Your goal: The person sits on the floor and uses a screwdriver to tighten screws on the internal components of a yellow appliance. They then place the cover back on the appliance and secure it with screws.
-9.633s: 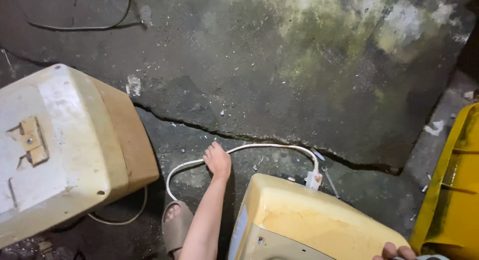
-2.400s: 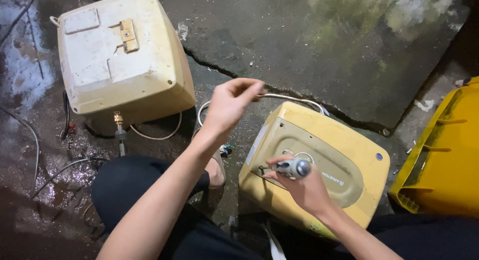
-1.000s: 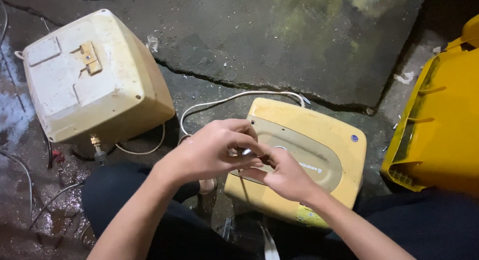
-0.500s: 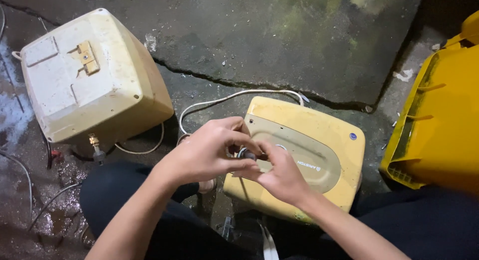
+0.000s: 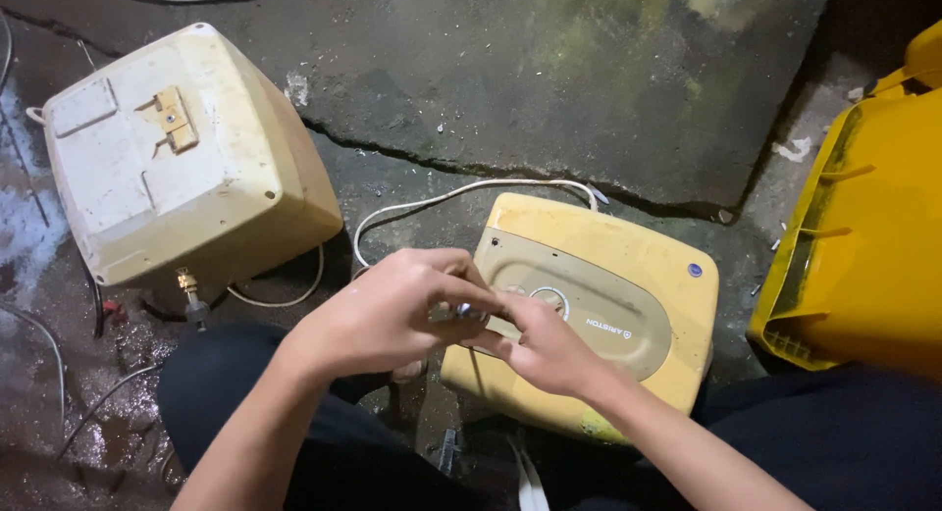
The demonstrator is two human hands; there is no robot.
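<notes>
- Hands meet over the near-left corner of a yellow water heater (image 5: pixel 599 305) that lies face up on the wet concrete floor (image 5: pixel 549 89).
- Left hand (image 5: pixel 388 310): fingers curled, grip narrow, pinched on a small metal part (image 5: pixel 463 312) that shows only as a silvery tip between the two hands.
- Right hand (image 5: pixel 545 344): fingers bent inward, fingertips touching the same small metal part from the other side; grip narrow as well.
- Small metal part sits just above the heater's front panel, beside its round dial (image 5: pixel 549 300), and left of it.
- Kind and full shape of the part cannot be made out: fingers cover most of it.
- Whether the part touches the heater cannot be told.
- White cord (image 5: pixel 461 192) loops on the floor from behind the heater toward the left.
- Second, larger cream heater casing (image 5: pixel 167 168) stands well apart at upper left, with a brass fitting (image 5: pixel 186 285) under its near edge.
- Yellow plastic bin (image 5: pixel 863 207) at right, cut off by the frame edge.
- Dark trousers (image 5: pixel 324 442) fill the bottom; the heater's near edge is hidden behind the right forearm.
</notes>
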